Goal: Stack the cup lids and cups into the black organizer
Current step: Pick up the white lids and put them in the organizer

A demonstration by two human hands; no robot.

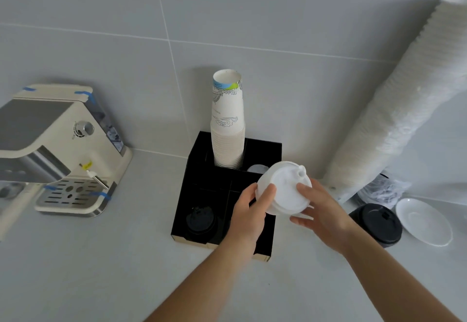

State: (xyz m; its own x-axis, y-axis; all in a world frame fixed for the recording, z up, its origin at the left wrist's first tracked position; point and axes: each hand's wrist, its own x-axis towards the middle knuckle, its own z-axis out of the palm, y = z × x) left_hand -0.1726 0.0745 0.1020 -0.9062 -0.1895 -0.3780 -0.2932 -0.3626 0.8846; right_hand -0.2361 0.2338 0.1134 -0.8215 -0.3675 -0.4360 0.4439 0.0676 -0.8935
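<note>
The black organizer (194,160) stands on the grey counter against the tiled wall. A tall stack of printed paper cups (228,122) rises from its back compartment. Black lids (201,220) lie in its front left compartment. Both hands hold a stack of white lids (285,190) above the organizer's right side, tilted with the top facing me. My left hand (249,210) grips its left edge and my right hand (321,210) grips its right edge. A white lid (256,168) shows in the back right compartment.
A cream espresso machine (63,150) stands at the left. A long sleeve of white lids (404,99) leans against the wall at the right. Beside it are a stack of black lids (376,223), a white saucer (424,220) and a crumpled plastic bag (384,187).
</note>
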